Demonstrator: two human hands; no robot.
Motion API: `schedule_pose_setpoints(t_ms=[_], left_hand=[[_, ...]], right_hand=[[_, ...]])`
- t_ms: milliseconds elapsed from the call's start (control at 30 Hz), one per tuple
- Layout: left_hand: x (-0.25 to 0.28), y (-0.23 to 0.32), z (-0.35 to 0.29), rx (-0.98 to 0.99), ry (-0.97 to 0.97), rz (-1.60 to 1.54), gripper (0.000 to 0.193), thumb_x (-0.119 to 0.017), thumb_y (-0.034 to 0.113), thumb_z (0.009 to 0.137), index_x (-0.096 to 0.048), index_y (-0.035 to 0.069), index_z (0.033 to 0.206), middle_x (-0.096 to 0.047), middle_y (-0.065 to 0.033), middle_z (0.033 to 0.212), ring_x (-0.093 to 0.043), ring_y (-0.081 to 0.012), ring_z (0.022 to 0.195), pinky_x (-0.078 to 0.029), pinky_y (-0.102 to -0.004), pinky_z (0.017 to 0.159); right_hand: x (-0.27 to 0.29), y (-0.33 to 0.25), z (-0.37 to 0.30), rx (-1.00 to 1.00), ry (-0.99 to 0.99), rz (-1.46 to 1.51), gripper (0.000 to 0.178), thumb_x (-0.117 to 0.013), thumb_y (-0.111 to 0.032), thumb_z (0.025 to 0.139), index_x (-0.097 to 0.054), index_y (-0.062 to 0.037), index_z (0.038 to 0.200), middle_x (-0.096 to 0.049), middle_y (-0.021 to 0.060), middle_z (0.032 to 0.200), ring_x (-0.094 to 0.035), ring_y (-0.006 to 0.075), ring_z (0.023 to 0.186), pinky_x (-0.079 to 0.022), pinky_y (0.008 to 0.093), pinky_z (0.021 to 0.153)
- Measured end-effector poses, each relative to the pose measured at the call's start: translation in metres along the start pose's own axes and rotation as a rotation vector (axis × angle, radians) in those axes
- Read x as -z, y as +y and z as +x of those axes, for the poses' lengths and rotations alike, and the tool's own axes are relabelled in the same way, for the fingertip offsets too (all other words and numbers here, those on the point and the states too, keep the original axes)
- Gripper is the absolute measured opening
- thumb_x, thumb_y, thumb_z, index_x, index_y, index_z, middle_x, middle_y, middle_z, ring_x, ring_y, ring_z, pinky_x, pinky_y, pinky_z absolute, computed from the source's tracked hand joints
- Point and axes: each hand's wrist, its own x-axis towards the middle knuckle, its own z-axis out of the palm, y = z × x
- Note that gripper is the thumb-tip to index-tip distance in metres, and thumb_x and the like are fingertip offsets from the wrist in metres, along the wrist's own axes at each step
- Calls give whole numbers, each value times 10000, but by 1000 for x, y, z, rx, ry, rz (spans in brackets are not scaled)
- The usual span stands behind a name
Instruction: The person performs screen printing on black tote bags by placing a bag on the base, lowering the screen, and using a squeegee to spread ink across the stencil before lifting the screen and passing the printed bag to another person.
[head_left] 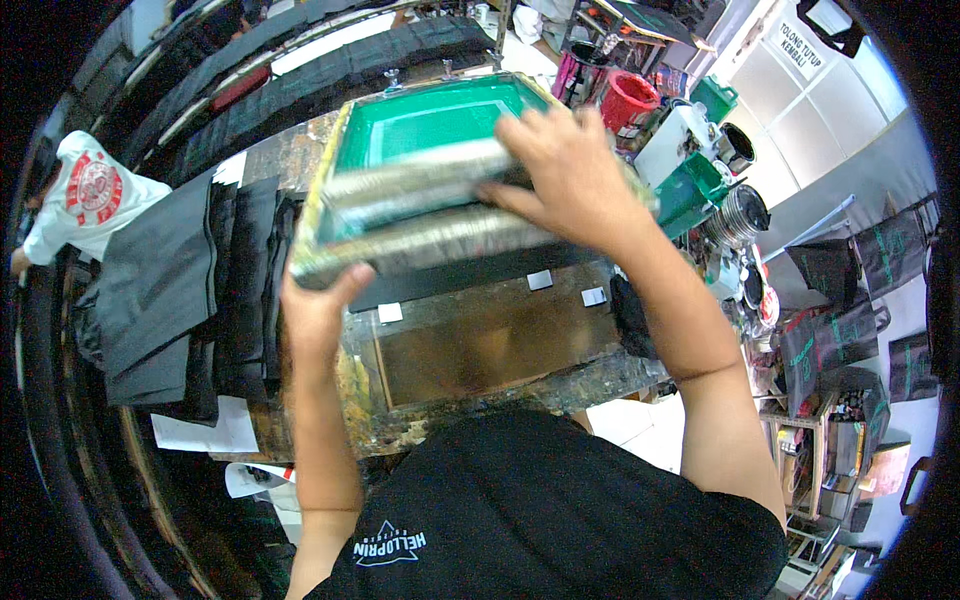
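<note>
- Head view: the person is holding a screen-printing frame [430, 180] with green mesh, its near edge lifted off the table [480, 345] and tilted up toward the camera.
- The left hand [318, 305] is gripping the frame's near left corner from below, thumb curling up over the paint-crusted rail.
- The right hand [565, 175] is lying across the top of a squeegee [420, 185], a long grey bar resting across the mesh; fingers are spread and pressing down on it, though whether they are wrapping around its far side is hard to tell from here.
- Under the raised frame a black strip of fabric [470, 275] is lying on the table's brown printing plate [480, 350], with small white tabs [540, 280] just beside it.
- Stacked black fabric pieces [190, 290] are lying to the left on the table, with white paper sheets [200, 435] near their front edge.
- At the right, a red bucket [628, 100], green tubs [700, 185] and ink cans [742, 212] are crowding together beyond the frame.
- Another person in a white shirt [90, 195] is standing at the far left, well apart.
- Black bags with green print [840, 340] are hanging at the right edge.
</note>
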Motion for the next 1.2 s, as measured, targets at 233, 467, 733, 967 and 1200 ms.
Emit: schedule_pose_setpoints(t_ms=[233,467,733,967,1200], left_hand=[[18,-131,-58,-204,103,762,1027,-1013,446,542,-609,-45,1348,-722,-164,1121,-642,-302,1060,-427,-446,986],[22,-148,-57,-380,109,907,1175,-982,544,503,-548,-31,1431,-711,-169,1108,-619,-331,1040,-389,-459,964],[27,-158,-61,-327,98,850,1203,-999,496,488,-522,-32,1458,-681,-180,1147,-575,-364,1049,-397,-463,958],[28,-151,-61,-259,46,868,1225,-996,496,459,-518,-54,1444,-651,-182,1179,-557,-355,1091,-383,-471,993],[24,-140,-57,-255,48,850,1158,-958,619,465,-603,-66,1328,-689,-131,1006,-578,-311,976,-352,-458,952]], right_hand=[[-74,-8,-49,-132,-340,160,597,-869,-244,736,-563,-121,1234,-653,111,1056,-632,325,1079,-408,520,913],[-81,-22,-62,-76,-426,195,615,-881,-307,722,-553,-108,1203,-643,93,1051,-624,330,1063,-391,510,884],[-136,12,-17,-22,-332,111,609,-866,-246,738,-523,-123,1226,-624,69,1091,-599,307,1060,-360,541,892],[-220,82,81,-31,-339,78,649,-895,-305,727,-539,-138,1243,-671,69,1157,-626,319,1141,-362,604,911],[-284,136,174,-36,-415,113,715,-912,-328,719,-574,-173,1330,-702,93,1251,-644,336,1228,-292,755,1027]])
